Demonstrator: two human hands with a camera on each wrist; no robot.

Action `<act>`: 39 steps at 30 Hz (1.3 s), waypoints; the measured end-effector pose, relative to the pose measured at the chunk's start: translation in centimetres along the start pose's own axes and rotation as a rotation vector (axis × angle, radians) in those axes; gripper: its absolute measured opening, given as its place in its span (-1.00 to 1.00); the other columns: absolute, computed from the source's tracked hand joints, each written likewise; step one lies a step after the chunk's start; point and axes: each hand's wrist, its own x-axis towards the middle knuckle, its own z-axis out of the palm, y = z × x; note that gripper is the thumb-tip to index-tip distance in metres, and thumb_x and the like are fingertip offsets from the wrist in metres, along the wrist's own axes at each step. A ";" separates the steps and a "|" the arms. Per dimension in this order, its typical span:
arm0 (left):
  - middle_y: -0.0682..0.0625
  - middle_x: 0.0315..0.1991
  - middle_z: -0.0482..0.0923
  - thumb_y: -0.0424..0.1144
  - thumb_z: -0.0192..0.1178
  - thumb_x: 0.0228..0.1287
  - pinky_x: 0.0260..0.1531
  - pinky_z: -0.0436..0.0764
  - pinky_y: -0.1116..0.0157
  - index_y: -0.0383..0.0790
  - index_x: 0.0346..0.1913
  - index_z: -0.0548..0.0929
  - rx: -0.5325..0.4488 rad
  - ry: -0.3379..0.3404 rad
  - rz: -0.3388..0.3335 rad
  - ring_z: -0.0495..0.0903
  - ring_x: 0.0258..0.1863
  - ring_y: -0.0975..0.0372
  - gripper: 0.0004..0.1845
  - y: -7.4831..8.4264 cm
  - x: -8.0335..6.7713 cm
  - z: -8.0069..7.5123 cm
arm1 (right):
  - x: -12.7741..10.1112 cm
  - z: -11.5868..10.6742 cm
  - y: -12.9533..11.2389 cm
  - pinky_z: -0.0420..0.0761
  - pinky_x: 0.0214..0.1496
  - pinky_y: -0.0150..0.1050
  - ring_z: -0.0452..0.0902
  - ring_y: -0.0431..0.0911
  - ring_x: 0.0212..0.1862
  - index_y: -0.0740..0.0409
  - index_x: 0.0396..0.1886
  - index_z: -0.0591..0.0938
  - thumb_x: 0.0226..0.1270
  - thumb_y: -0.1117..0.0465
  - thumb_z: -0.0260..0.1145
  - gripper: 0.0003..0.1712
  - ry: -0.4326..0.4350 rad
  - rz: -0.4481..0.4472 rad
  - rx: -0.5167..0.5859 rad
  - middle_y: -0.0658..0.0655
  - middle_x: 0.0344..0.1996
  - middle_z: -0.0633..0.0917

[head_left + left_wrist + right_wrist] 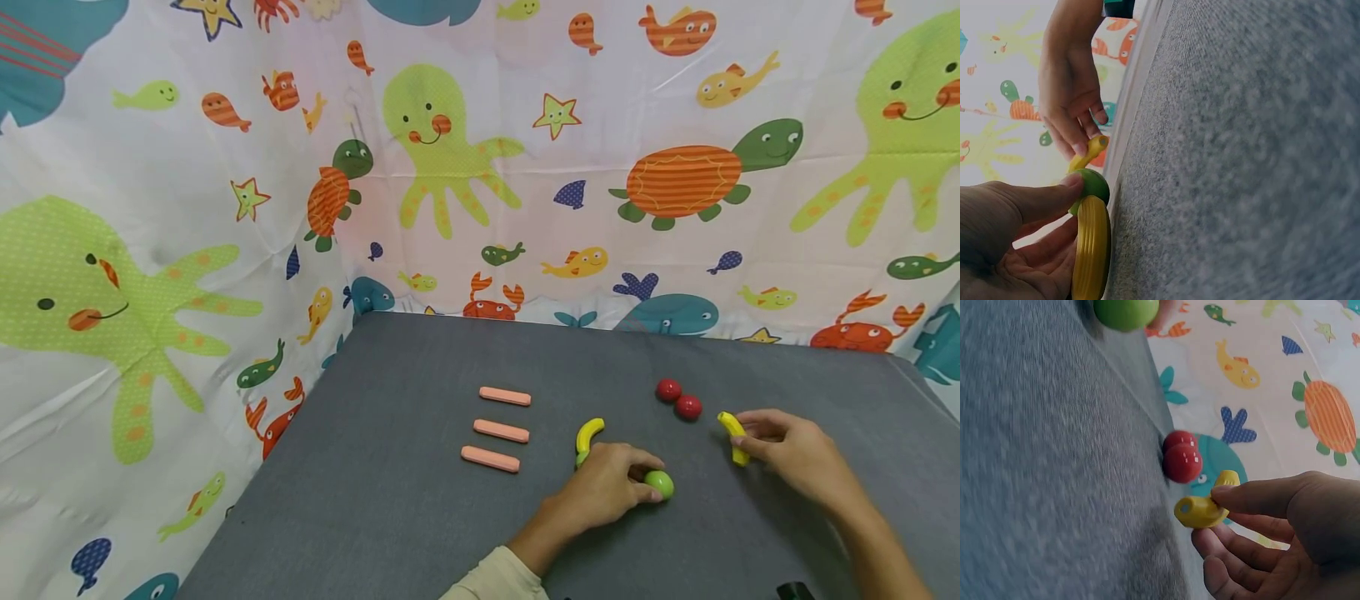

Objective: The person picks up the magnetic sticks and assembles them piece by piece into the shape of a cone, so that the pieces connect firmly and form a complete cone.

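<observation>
My left hand (606,487) pinches a small glossy green ball (659,484) between thumb and fingers, low over the grey table. Just behind that hand lies a yellow toy banana (590,433), its lower end hidden by the hand; in the left wrist view this banana (1091,250) lies in front of the fingers. On the right, my right hand (793,450) holds a second yellow toy banana (1204,509) between thumb and fingertips. Two shiny red balls (687,407) sit side by side, beyond and left of the right hand.
Left of the hands, three pink sausage-shaped sticks (491,459) lie in a column on the grey cloth-covered table (360,483). A white curtain (480,275) with sea animals hangs along its back and left. A black object (795,591) pokes in at the front edge.
</observation>
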 end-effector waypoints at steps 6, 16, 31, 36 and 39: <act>0.22 -0.10 0.76 -0.23 0.56 0.25 -0.20 0.51 0.66 -0.14 0.12 0.82 -0.013 0.013 -0.018 0.61 -0.22 0.63 -0.62 -0.1 0.1 -0.2 | -0.2 0.7 -1.3 0.69 -0.31 -0.21 0.63 -0.05 -0.17 0.45 0.33 0.54 0.52 0.04 0.42 -0.36 -0.075 0.006 0.083 0.30 -0.06 0.76; 0.21 -0.08 0.74 -0.24 0.55 0.26 -0.19 0.54 0.65 -0.13 0.13 0.82 -0.048 -0.003 -0.049 0.64 -0.20 0.60 -0.63 -0.2 0.1 -0.2 | -0.6 2.8 -2.5 0.76 -0.28 -0.18 0.72 -0.09 -0.30 0.51 0.32 0.53 0.48 0.18 0.45 -0.39 -0.138 -0.061 0.233 0.22 -0.17 0.80; 0.20 -0.06 0.74 -0.26 0.54 0.27 -0.20 0.53 0.67 -0.15 0.13 0.82 -0.046 0.002 -0.028 0.65 -0.18 0.60 -0.64 -0.3 0.0 -0.1 | -0.8 4.2 -3.2 0.80 -0.20 -0.10 0.78 -0.01 -0.25 0.60 0.30 0.49 0.44 0.28 0.46 -0.38 -0.231 -0.028 0.420 0.25 -0.20 0.82; 0.20 -0.05 0.74 -0.27 0.54 0.28 -0.19 0.53 0.67 -0.15 0.13 0.82 -0.046 0.001 -0.021 0.65 -0.18 0.60 -0.64 -0.3 0.0 0.0 | -1.0 4.3 -3.5 0.80 -0.20 -0.10 0.78 0.00 -0.26 0.61 0.28 0.50 0.42 0.27 0.48 -0.38 -0.235 -0.036 0.423 0.26 -0.22 0.82; 0.19 -0.05 0.73 -0.26 0.54 0.28 -0.20 0.54 0.67 -0.15 0.13 0.81 -0.047 0.002 -0.022 0.64 -0.17 0.60 -0.64 -0.3 0.0 0.1 | -1.0 4.4 -3.6 0.80 -0.20 -0.11 0.79 0.00 -0.27 0.61 0.27 0.51 0.41 0.26 0.48 -0.38 -0.244 -0.044 0.430 0.26 -0.24 0.82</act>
